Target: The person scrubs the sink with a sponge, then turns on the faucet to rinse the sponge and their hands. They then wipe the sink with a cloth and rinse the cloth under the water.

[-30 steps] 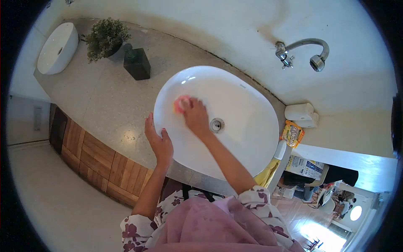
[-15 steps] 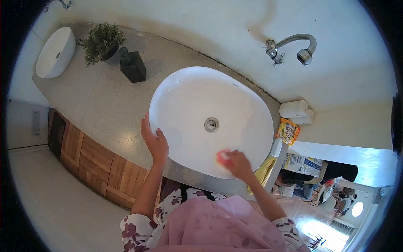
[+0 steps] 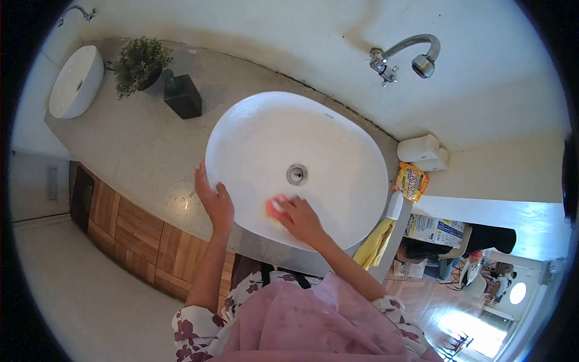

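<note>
A white oval basin [image 3: 342, 175] sits on the grey counter, with a round metal drain [image 3: 297, 175] in its floor. At its left edge, my left hand [image 3: 216, 204] grips the rim, fingers along the outer wall and thumb over the lip. Inside the basin, my right hand [image 3: 303, 222] is closed on a pink sponge [image 3: 274, 207] with a yellowish edge. The sponge rests against the near inner side, below and left of the drain. Part of it is hidden under my fingers.
A wall tap [image 3: 404, 54] juts out above the back right. On the counter [image 3: 145, 157] stand a dark soap dispenser [image 3: 183, 96], a potted plant [image 3: 140, 65] and another basin [image 3: 77, 81]. To the right are a yellow cloth [image 3: 375, 244], a white bottle [image 3: 394, 206], an orange packet [image 3: 411, 181] and white containers [image 3: 417, 148].
My right hand has moved left across the basin with the sponge, from the near right side to just below the drain. The left hand keeps its hold; the view has shifted slightly.
</note>
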Demonstrator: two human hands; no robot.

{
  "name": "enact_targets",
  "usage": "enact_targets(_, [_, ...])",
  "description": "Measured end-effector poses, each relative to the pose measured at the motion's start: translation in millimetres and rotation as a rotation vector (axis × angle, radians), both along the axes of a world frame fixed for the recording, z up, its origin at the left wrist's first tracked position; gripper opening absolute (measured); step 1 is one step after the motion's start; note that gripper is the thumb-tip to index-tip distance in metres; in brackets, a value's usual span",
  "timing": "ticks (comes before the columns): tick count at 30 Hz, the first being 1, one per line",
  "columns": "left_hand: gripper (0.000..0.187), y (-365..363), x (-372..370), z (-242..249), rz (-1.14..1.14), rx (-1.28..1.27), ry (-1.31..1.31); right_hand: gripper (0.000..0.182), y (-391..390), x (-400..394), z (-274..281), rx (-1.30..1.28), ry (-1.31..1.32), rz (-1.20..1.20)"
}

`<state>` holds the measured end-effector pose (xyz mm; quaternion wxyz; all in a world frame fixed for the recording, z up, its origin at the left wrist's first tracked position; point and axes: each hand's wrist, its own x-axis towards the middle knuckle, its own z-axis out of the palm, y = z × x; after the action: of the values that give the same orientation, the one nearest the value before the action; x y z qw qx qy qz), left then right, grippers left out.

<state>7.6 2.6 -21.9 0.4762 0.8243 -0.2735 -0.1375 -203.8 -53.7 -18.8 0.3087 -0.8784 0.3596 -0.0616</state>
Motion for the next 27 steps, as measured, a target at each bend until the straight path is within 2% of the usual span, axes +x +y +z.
enact_targets(2, [0.065,-0.6,-3.3,5.2,0.015,-0.001,0.04,0.035,4.4,-47.3,29.3,0.116,0.055,0.006])
enact_targets(5, [0.065,-2.2,-1.5,6.7,0.021,0.005,0.065,0.033,0.1,-111.6,47.7,-0.309,0.481,-0.008])
enact_targets(7, [0.065,-2.3,-2.1,7.3,0.018,0.012,0.065,0.031,-31.8,-150.1,45.5,-0.525,0.54,-0.009])
enact_targets(8, [0.064,-2.5,-2.3,9.5,0.014,0.01,0.06,0.03,-52.6,-159.9,42.6,-0.612,0.677,-0.046])
enact_targets(10, [0.064,-1.8,-3.1,9.7,0.013,0.008,0.051,0.033,-91.0,-151.7,64.6,-0.808,0.51,-0.153])
enact_targets(11, [0.064,-1.5,-2.7,7.4,0.014,0.018,0.046,0.033,-90.8,-151.6,64.2,-0.811,0.505,-0.149])
enact_targets(13, [0.063,-1.7,0.9,6.0,0.026,0.023,0.035,0.033,-82.6,-151.1,61.9,-0.77,0.534,-0.149])
enact_targets(14, [0.063,-1.9,0.5,5.7,0.027,0.03,0.032,0.032,-68.4,-149.9,62.5,-0.629,0.667,-0.111])
enact_targets(16, [0.063,-1.8,-2.6,7.5,0.037,0.044,0.033,0.032,-38.5,-140.4,64.8,-0.446,0.727,0.007])
enact_targets(18, [0.063,-2.9,-3.7,12.7,0.038,0.039,0.021,0.028,-16.2,-121.1,67.4,-0.173,0.684,0.011])
enact_targets(20, [0.063,-1.2,-1.2,9.6,0.029,0.032,-0.002,0.029,-3.9,-97.0,62.7,0.017,0.413,0.027])
enact_targets(22, [0.063,-1.2,-1.3,3.9,0.019,0.022,-0.022,0.035,0.0,-51.5,53.4,0.195,0.125,0.174])
enact_targets(24, [0.062,0.0,-0.5,-0.1,0.026,0.0,-0.05,0.04,3.9,0.0,23.1,0.192,0.0,0.163])
enact_targets(27, [0.062,-0.1,-0.5,3.7,0.02,0.005,-0.055,0.044,-9.0,76.3,7.4,0.17,-0.169,0.083])
